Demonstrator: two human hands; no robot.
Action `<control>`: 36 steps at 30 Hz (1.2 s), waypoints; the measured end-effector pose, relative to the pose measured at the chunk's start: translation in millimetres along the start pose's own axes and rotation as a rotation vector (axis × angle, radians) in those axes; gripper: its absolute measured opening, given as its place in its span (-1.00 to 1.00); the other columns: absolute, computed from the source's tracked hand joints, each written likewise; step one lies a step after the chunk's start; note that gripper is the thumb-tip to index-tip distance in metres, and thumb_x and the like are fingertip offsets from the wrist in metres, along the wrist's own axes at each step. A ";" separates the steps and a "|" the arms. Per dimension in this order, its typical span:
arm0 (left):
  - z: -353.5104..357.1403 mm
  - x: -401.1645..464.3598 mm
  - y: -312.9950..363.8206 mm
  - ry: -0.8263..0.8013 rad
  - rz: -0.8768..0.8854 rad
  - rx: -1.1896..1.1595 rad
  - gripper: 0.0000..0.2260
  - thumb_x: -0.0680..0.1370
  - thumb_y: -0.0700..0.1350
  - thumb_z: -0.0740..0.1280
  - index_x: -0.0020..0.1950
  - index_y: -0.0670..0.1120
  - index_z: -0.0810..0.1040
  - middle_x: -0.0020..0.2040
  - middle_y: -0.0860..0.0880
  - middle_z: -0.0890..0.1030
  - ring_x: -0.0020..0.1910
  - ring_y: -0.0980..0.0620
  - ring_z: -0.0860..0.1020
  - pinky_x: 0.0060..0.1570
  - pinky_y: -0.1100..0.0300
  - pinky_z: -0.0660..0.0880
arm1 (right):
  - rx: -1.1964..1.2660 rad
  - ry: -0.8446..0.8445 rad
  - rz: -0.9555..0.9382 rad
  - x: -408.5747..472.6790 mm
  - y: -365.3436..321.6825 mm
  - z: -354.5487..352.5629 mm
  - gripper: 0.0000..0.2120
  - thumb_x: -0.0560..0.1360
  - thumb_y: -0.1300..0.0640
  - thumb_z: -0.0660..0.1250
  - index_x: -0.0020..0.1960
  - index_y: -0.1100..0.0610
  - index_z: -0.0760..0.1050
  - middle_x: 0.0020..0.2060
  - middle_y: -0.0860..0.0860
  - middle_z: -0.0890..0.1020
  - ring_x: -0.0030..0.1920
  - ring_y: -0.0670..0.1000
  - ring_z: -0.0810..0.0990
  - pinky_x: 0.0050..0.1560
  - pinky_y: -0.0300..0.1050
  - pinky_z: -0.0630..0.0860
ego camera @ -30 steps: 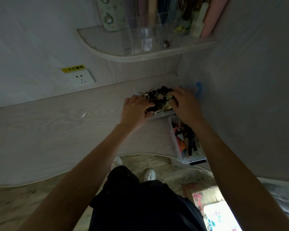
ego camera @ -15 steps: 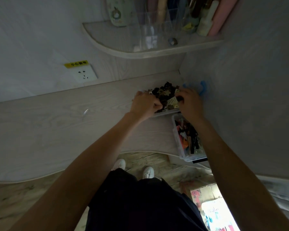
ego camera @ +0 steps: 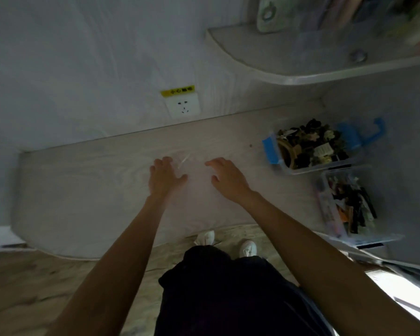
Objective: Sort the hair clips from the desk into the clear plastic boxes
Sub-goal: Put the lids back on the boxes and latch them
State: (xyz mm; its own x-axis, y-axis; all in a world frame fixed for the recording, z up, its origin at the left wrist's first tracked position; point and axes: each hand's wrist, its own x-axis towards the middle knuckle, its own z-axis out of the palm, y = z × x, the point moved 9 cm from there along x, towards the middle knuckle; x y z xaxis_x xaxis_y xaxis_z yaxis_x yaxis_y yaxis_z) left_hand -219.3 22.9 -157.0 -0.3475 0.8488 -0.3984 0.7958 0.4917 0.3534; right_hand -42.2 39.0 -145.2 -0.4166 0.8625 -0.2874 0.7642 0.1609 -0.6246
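Two clear plastic boxes stand at the desk's right end. The far box (ego camera: 349, 163), with blue latches, is heaped with dark and cream hair clips (ego camera: 310, 144). The near box (ego camera: 325, 214) holds dark, orange and pale clips (ego camera: 352, 204). My left hand (ego camera: 164, 177) and my right hand (ego camera: 224, 177) hover side by side over the middle of the desk (ego camera: 95, 185), well left of the boxes, fingers relaxed and holding nothing. A thin pale sliver (ego camera: 183, 161) lies on the desk between the two hands; what it is I cannot tell.
A wall socket (ego camera: 182, 107) with a yellow label sits behind the desk. A curved shelf (ego camera: 301, 76) with bottles overhangs the back right corner. A wall closes off the right side. My legs and white shoes (ego camera: 247, 247) show below the desk's front edge.
Both hands left the heaped far box and moved left to the middle of the desk. The camera swung left, so the boxes now sit at the right.
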 end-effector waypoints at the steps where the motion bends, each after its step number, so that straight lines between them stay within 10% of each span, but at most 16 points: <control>1: 2.9 3.0 -6.6 -0.035 0.017 0.012 -0.57 0.43 -0.03 0.40 0.25 -0.10 0.41 0.19 -0.18 0.43 0.20 -0.19 0.42 0.14 -0.01 0.42 | -0.010 -0.020 0.026 7.1 -4.6 8.9 -0.56 0.51 0.26 0.16 0.38 0.10 0.31 0.34 0.10 0.38 0.32 0.13 0.32 0.26 -0.10 0.31; 12: -11.6 -44.9 86.6 -0.021 0.780 -0.217 -0.82 0.44 -0.16 0.42 0.03 -0.06 0.61 -0.03 0.03 0.64 -0.14 0.13 0.56 -0.08 0.23 0.52 | 0.031 0.439 0.164 -54.4 19.8 -31.1 -0.86 0.54 0.08 0.27 -0.01 0.09 0.58 -0.11 0.06 0.63 -0.09 0.06 0.57 -0.11 -0.06 0.50; 17: 6.9 -93.9 191.7 -0.150 1.078 -0.277 -0.77 0.53 -0.07 0.32 0.17 -0.08 0.56 0.07 0.04 0.62 0.03 0.17 0.50 0.06 0.39 0.35 | 0.068 0.827 0.393 -169.9 69.1 -99.7 -0.92 0.50 0.14 0.34 -0.09 0.13 0.59 -0.24 0.03 0.63 -0.30 -0.05 0.53 -0.31 -0.12 0.50; 21: 36.7 -113.3 253.3 -0.160 1.223 -0.105 -0.62 0.54 0.05 0.20 0.25 -0.14 0.51 0.15 -0.07 0.59 0.16 -0.01 0.52 0.17 0.13 0.44 | 0.063 1.043 0.710 -248.8 117.9 -138.7 -0.91 0.47 0.15 0.34 -0.06 0.11 0.60 -0.14 0.08 0.67 -0.21 0.10 0.62 -0.20 -0.07 0.53; 26: 62.7 -113.7 280.4 -0.073 1.219 0.171 -0.53 0.57 0.05 0.22 0.38 -0.20 0.37 0.36 -0.17 0.44 0.37 -0.13 0.37 0.39 0.01 0.25 | 0.010 0.902 0.935 -262.1 171.7 -153.3 -0.79 0.49 0.04 0.30 0.06 0.10 0.58 0.03 0.12 0.63 0.03 0.20 0.57 -0.07 -0.01 0.50; 36: 96.3 -102.1 282.0 -0.170 1.201 0.576 -0.46 0.62 0.15 -0.08 0.53 -0.09 0.02 0.56 0.01 -0.02 0.53 0.03 0.01 0.50 -0.02 -0.08 | -0.264 0.610 0.348 -165.0 146.9 -186.9 -0.52 0.54 0.02 0.14 0.41 0.19 0.29 0.39 0.17 0.37 0.41 0.18 0.31 0.40 0.11 0.25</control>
State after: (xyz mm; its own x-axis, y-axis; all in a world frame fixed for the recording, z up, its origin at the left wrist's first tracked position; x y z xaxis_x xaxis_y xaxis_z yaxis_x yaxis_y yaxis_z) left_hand 88.3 56.2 -98.2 0.7403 0.6387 -0.2098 0.6708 -0.7222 0.1684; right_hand 230.9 10.0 -53.9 0.1587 0.9852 0.0648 0.9265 -0.1259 -0.3545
